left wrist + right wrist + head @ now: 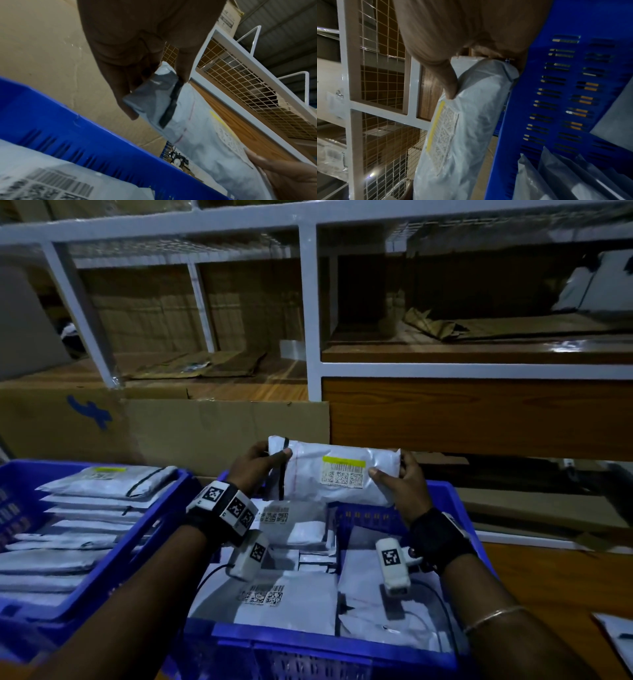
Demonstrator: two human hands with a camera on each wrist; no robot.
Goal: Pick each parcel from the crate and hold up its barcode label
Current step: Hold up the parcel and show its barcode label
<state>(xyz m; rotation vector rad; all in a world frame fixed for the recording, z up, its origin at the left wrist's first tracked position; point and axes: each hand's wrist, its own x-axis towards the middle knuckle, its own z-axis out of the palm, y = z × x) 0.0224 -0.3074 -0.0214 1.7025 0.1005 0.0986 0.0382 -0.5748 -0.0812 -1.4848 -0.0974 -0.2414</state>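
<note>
A white plastic parcel [318, 474] is held up above the far rim of the blue crate [308, 645], its face turned toward me. Its barcode label [342, 472] with a yellow strip sits near the parcel's right end. My left hand [255, 465] pinches the left end beside a black tape strip, thumb in front. My right hand [399, 484] grips the right end, thumb beside the label. The left wrist view shows the parcel [197, 135] edge-on under my left hand [145, 75]. The right wrist view shows the label [443, 132] below my thumb [451, 86].
Several white parcels [284, 601] lie in the crate below my hands. A second blue crate [137, 546] at the left holds stacked parcels. A cardboard box [191, 429] and a white wire-mesh shelving rack [310, 313] stand behind. One parcel [616, 635] lies on the wooden table at right.
</note>
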